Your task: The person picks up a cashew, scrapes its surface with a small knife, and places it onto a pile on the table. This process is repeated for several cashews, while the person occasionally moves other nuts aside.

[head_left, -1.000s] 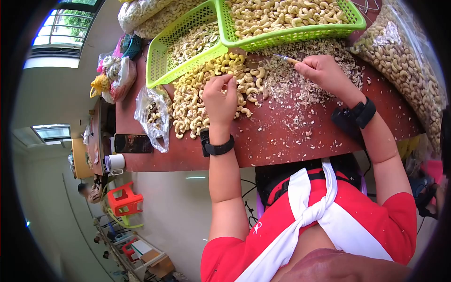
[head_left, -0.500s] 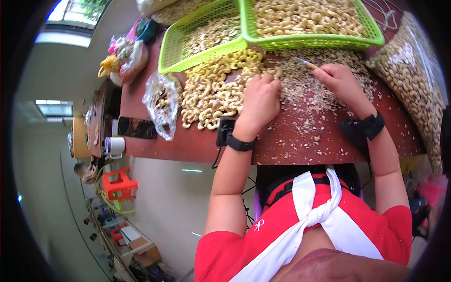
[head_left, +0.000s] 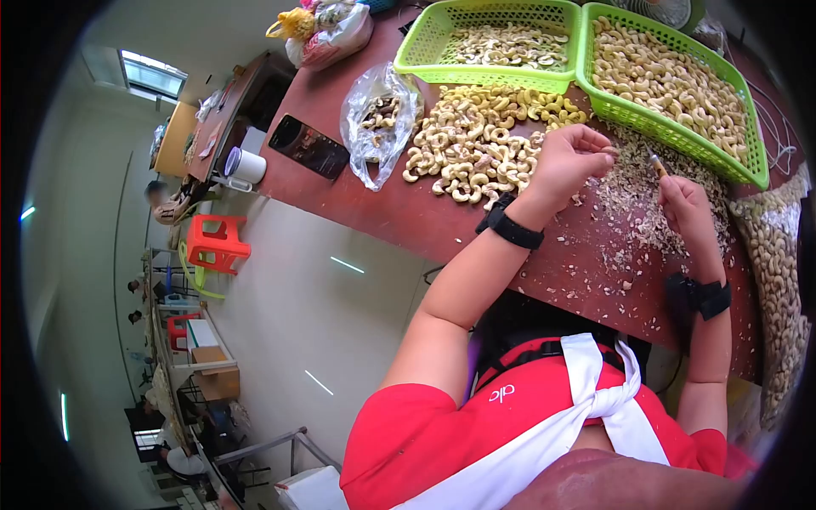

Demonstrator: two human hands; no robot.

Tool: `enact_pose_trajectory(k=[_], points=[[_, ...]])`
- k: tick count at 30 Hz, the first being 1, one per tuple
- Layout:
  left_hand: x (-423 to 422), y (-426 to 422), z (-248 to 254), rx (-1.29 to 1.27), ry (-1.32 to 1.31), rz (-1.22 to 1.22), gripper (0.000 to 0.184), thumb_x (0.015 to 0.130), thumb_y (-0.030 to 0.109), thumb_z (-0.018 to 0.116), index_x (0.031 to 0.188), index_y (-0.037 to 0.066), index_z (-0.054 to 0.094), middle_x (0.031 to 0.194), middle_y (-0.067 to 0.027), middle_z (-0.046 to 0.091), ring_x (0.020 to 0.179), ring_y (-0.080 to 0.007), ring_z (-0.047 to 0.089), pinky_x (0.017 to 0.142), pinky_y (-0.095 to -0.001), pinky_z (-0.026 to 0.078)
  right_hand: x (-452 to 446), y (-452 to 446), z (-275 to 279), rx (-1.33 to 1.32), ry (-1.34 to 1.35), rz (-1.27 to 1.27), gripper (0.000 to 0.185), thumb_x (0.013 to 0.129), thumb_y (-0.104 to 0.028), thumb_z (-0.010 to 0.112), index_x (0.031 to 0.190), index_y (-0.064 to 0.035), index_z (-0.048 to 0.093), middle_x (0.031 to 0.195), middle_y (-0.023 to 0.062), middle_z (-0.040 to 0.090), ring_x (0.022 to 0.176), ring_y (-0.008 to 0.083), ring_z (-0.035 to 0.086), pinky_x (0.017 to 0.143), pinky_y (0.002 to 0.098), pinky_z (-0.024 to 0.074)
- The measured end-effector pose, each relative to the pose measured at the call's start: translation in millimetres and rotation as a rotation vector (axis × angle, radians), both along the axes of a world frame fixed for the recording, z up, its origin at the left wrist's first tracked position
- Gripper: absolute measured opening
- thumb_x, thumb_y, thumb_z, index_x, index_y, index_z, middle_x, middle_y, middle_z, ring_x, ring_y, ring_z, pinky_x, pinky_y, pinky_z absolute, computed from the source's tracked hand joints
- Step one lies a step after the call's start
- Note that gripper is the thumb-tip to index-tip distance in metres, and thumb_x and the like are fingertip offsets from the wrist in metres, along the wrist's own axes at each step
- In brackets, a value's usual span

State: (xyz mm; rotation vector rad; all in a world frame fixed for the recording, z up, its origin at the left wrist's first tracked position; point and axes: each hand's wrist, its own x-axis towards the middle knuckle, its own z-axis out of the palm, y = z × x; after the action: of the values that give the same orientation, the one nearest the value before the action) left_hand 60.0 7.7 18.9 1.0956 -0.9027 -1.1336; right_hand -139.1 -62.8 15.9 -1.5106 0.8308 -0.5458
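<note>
Left hand [head_left: 574, 161] raised beside the loose heap, fingers curled, tips close together; whether they pinch a nut, cannot tell. Right hand [head_left: 687, 206] closed on a small knife [head_left: 660, 169], blade angled up, apart from the left. Pale flakes [head_left: 629, 200] strewn beneath and between. Cashews [head_left: 472, 149] lie loose on the red-brown table [head_left: 382, 212], left of the left hand. By look: each light, stiff, probably dry, apt to snap or split under hard pressure; best pinched across the thick middle of the curve. Knife light, to be held by its handle. Beyond: left green basket [head_left: 489, 77] and right green basket [head_left: 659, 129], both holding nuts. Farther left: clear plastic bag [head_left: 370, 166] with darker bits, phone [head_left: 308, 146], mug [head_left: 245, 165].
</note>
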Motion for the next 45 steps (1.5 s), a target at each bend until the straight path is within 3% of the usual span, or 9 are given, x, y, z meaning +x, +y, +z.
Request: enact_pose_trajectory(k=[3,5,9,22,34,42,45], points=[[-5,-7,0,-0.016,0.209,-0.023,0.016,0.07,0.001,0.058,0.085,-0.001,0.05,0.075,-0.0087,0.057,0.066,-0.0149,0.057,0.061,-0.0264,0.049,3,-2,2,0.028,-0.035,0.014,0.032,0.082,-0.032,0.046,0.062,-0.0078,0.046,0.044,-0.0081,0.031,0.034,0.0,0.024,0.031,0.0159,0.0165],[-13,-11,4,0.015,0.493,-0.01,0.016,0.072,0.001,0.056,0.087,0.0,0.049,0.075,-0.0082,0.057,0.066,-0.0166,0.057,0.06,-0.0279,0.05,4,-2,5,0.059,-0.067,0.014,0.031,0.083,-0.032,0.046,0.063,-0.008,0.046,0.044,-0.008,0.031,0.034,-0.0001,0.024,0.031,0.0157,0.017],[-25,-14,-4,0.019,0.658,-0.017,0.015,0.075,0.002,0.052,0.09,0.002,0.048,0.076,-0.0086,0.055,0.068,-0.0186,0.057,0.061,-0.0296,0.05,6,-4,-2,0.063,-0.065,0.002,0.03,0.083,-0.031,0.045,0.064,-0.0081,0.047,0.045,-0.0075,0.031,0.035,-0.0001,0.024,0.031,0.0154,0.0168],[-31,-10,-13,0.028,0.651,0.082,0.013,0.074,-0.001,0.052,0.086,0.001,0.047,0.076,-0.0072,0.053,0.067,-0.0167,0.056,0.06,-0.027,0.049,7,-6,-4,0.105,-0.01,-0.012,0.03,0.083,-0.031,0.045,0.064,-0.0077,0.047,0.044,-0.0074,0.032,0.034,0.0004,0.025,0.032,0.0153,0.0191],[-27,-10,-15,-0.005,0.585,0.022,0.029,0.075,-0.005,0.049,0.104,-0.002,0.047,0.093,-0.0114,0.053,0.08,-0.0163,0.054,0.072,-0.0245,0.046,4,0,5,0.078,-0.003,0.035,0.032,0.082,-0.03,0.048,0.061,-0.0062,0.051,0.045,-0.0063,0.037,0.037,0.0014,0.032,0.035,0.0172,0.0224],[-31,-6,-13,-0.002,0.637,-0.074,0.02,0.077,-0.002,0.048,0.096,0.0,0.049,0.092,-0.0129,0.055,0.085,-0.0226,0.055,0.075,-0.0352,0.048,6,6,13,0.166,0.012,0.075,0.031,0.081,-0.028,0.049,0.06,-0.0062,0.052,0.049,-0.0055,0.043,0.042,0.0012,0.034,0.039,0.0171,0.0256],[-35,-6,-12,-0.014,0.635,-0.022,0.019,0.075,-0.001,0.051,0.094,0.0,0.049,0.089,-0.0113,0.055,0.083,-0.0211,0.056,0.072,-0.0341,0.05,8,8,7,0.201,0.019,0.079,0.031,0.081,-0.029,0.049,0.061,-0.0057,0.053,0.049,-0.0056,0.043,0.042,0.0011,0.034,0.039,0.0174,0.0257]])
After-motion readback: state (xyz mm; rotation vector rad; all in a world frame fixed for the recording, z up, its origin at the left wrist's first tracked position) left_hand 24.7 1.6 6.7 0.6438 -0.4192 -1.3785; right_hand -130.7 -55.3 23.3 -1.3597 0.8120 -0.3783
